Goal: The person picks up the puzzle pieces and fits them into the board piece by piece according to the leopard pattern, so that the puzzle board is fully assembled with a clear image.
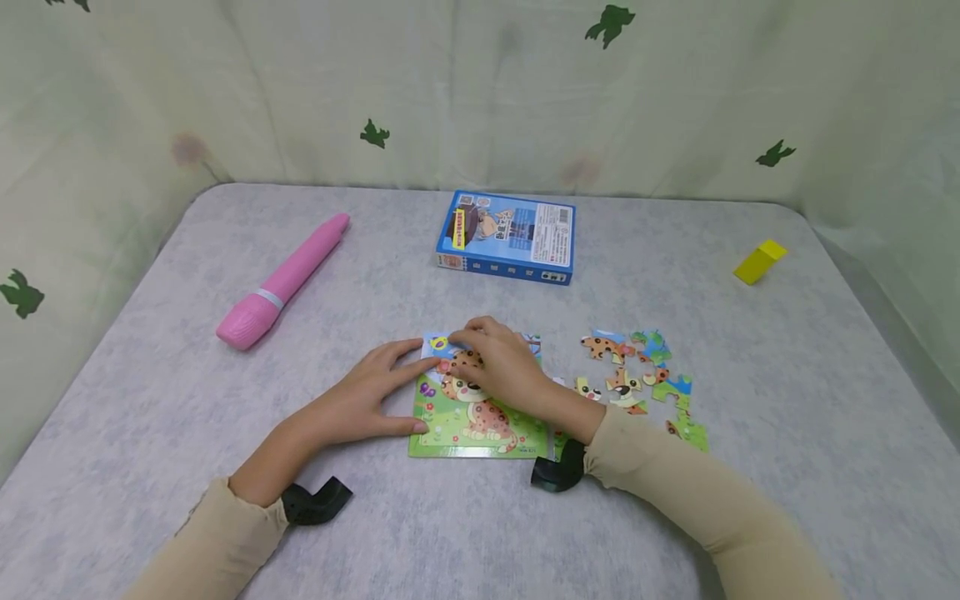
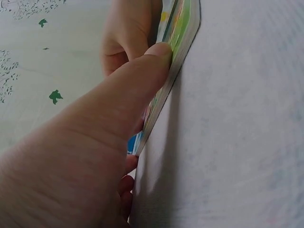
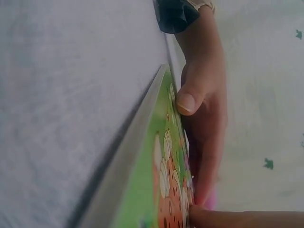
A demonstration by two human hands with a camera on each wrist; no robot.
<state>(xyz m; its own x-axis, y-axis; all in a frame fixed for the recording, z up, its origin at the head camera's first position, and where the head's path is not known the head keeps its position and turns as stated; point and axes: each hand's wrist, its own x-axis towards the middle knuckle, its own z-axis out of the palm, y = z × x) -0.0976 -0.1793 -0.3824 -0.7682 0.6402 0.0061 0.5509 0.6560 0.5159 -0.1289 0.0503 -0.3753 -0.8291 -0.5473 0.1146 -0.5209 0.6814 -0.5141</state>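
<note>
Upper left of the table: pink microphone-shaped object, lying at a slant, thick ridged end toward the person, pale band near that end.
Left wrist: black curved device at the cuff of a beige sleeve.
Left hand: fingers spread, thumb apart from them; thumb tip rests on the puzzle board at its left edge, fingertips reach its upper left.
Puzzle board: flat, centre of the near half, between the hands; spotted cub on green grass, blue at top.
Right hand: arched over the upper part of the board, fingers bent down to the picture; cannot tell whether they pinch a piece.
Blue box: lying flat beyond the board, printed label facing up.
Loose pieces: scattered right of the board, spotted, green and blue, some beside the right forearm.
Far right: yellow block, well apart from the pieces.
</note>
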